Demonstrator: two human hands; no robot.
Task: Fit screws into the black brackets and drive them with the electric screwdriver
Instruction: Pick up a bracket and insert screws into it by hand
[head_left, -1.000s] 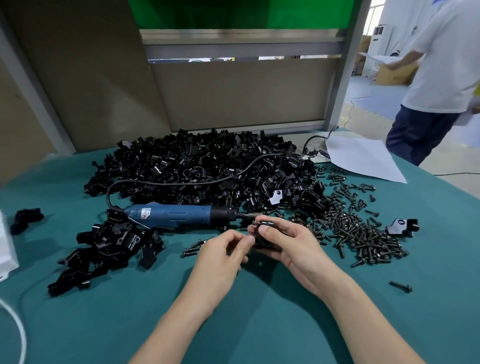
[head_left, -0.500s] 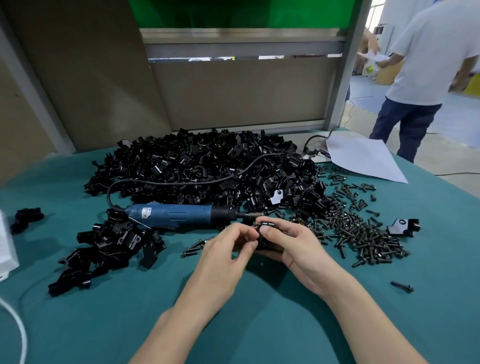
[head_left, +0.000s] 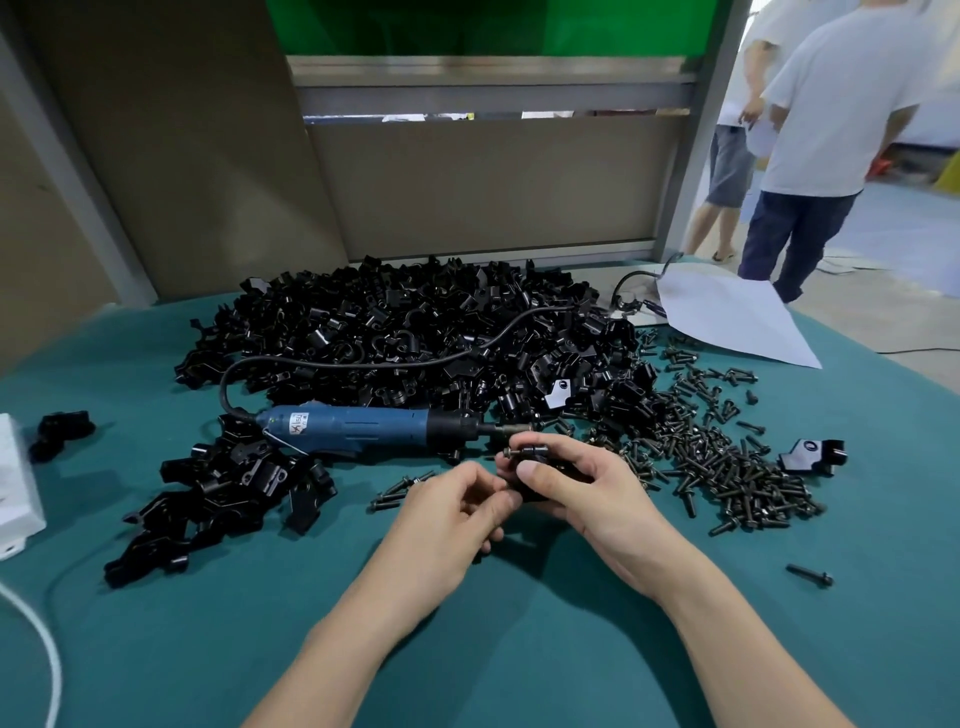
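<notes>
My right hand grips a black bracket just above the green table, with a screw sticking out of its left side. My left hand sits right beside it, fingers curled, fingertips at the bracket's lower left edge. The blue electric screwdriver lies on the table behind my hands, its bit pointing right toward the bracket. A big heap of black brackets fills the table's back. Loose screws are scattered to the right.
A smaller pile of brackets lies at the left, a single bracket at the far right, a few screws near my left hand. White paper lies at the back right. A white box sits at the left edge. Two people stand beyond the table.
My left hand has slid slightly down and back from the screw end to the bracket's lower edge. The people in the background have shifted left.
</notes>
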